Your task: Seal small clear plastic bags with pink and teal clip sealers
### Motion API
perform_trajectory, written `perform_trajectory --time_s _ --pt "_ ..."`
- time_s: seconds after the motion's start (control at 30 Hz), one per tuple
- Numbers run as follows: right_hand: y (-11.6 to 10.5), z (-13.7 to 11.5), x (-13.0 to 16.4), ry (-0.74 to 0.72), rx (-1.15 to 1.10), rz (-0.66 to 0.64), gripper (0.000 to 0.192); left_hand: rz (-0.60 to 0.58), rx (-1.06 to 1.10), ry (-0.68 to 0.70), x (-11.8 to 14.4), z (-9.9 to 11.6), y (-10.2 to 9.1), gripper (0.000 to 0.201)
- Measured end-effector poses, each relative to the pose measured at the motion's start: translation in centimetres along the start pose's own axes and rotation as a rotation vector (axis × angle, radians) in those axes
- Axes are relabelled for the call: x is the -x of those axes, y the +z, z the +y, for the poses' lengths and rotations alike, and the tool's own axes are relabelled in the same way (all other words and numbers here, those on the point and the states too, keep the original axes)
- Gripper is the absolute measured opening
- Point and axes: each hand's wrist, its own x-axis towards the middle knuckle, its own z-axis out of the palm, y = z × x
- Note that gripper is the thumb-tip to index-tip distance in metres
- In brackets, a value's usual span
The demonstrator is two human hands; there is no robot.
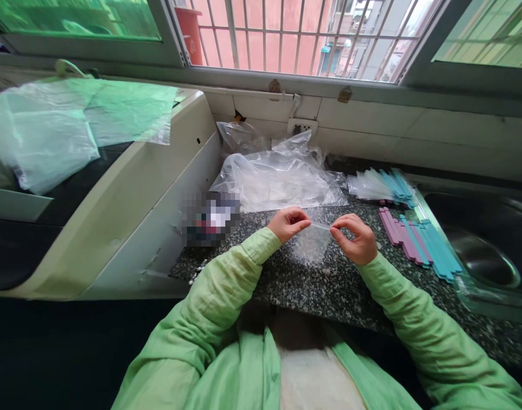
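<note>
- left hand (288, 222) pinching the left top corner of a small clear bag (312, 242), thumb and fingers pressed on the film
- right hand (355, 236) pinching the right top corner of the same bag, fingers curled in
- bag hangs between both hands, top edge stretched flat, body drooping toward the granite counter (312, 285), whether it touches cannot tell
- pile of clear plastic bags (278, 179) on counter just behind the hands
- pink strips (401, 234) and teal strips (435, 250) lie on counter to the right of the right hand, near but apart
- stack of packed strips (382, 185) at the counter's back right
- steel sink (483, 250) at the counter's right end
- white appliance (128, 193) at the counter's left edge
</note>
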Motion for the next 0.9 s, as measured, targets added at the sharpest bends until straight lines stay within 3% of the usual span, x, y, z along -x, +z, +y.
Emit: perform_trajectory --time_s 0.33,0.7,0.9 --pt "0.4 0.4 0.0 -0.075 0.055 -0.028 0.008 0.087 0.015 -0.047 -0.1 -0.2 0.1 0.033" --pt "0.7 0.2 0.1 -0.051 -0.016 -0.128 0.003 -0.026 -0.006 -0.037 0.1 -0.5 0.5 0.032" --pt "1.1 -0.1 0.2 0.065 -0.087 -0.167 0.012 -0.048 -0.019 -0.046 0.2 -0.4 0.6 0.033"
